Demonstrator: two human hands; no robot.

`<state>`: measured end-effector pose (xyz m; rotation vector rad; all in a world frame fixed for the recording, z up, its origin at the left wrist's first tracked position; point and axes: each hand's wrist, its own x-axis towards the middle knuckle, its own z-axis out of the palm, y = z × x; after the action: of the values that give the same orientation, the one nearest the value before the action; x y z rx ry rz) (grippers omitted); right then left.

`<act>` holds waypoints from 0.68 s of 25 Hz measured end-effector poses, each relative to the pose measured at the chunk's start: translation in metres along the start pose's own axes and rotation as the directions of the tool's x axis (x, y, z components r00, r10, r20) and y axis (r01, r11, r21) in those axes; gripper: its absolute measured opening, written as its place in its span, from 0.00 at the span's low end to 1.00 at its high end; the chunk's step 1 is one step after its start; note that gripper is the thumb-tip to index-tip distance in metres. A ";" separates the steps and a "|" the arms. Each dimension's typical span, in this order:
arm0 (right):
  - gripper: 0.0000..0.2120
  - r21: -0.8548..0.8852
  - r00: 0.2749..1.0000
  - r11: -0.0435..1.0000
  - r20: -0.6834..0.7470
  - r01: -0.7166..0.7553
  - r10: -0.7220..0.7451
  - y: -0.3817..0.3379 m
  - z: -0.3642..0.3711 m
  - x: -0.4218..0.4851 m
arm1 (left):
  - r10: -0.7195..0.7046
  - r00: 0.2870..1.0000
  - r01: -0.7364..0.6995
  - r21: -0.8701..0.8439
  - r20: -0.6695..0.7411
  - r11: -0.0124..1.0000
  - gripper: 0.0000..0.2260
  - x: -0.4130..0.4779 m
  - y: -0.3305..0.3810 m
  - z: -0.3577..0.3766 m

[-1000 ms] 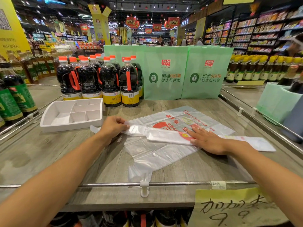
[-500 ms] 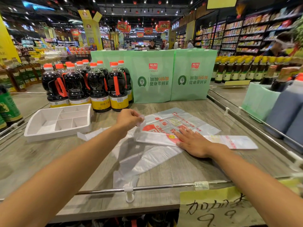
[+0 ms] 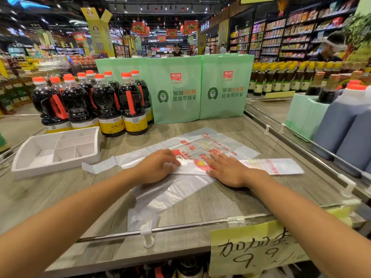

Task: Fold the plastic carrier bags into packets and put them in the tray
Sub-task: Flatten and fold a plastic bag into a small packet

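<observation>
A translucent plastic carrier bag with red print lies folded into a long strip across the wooden shelf top. My left hand presses down on the strip's middle, fingertips on the plastic. My right hand lies flat on the strip just to the right, fingers spread. Beneath the strip another printed bag is spread flat, and clear plastic trails toward the front rail. The white compartment tray stands at the left with nothing in it.
Dark soy sauce bottles stand behind the tray, and green paper bags line the back. A metal rail with a yellow price sign runs along the front edge. Large jugs sit beyond the right rail.
My left hand lifted the bag's left part, carried it over to the right and now presses it down beside my right hand, which stayed flat on the strip.
</observation>
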<state>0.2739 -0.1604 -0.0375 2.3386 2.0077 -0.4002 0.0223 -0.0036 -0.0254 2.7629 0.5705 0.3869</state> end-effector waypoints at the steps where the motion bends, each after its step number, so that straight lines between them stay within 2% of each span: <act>1: 0.30 0.000 1.000 1.000 0.000 -0.001 0.001 0.000 0.000 0.000 | 0.038 0.999 -0.039 0.037 0.025 0.999 0.13 -0.004 -0.004 0.002; 6: 0.31 -0.004 1.000 1.000 0.003 -0.005 0.005 0.000 0.001 0.002 | 0.014 0.987 -0.025 0.066 0.158 0.998 0.21 -0.010 -0.014 0.012; 15: 0.30 -0.027 1.000 1.000 0.027 -0.008 0.009 0.003 0.001 0.006 | 0.023 0.931 -0.070 0.115 0.365 0.991 0.23 -0.002 -0.027 0.010; 17: 0.31 -0.034 1.000 0.999 0.026 -0.012 0.013 0.002 0.001 0.005 | 0.022 0.927 -0.071 0.118 0.375 0.990 0.23 -0.001 -0.026 0.009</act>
<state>0.2766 -0.1564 -0.0403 2.3122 1.9721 -0.3920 0.0154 0.0172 -0.0424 2.8699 0.4453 -0.1754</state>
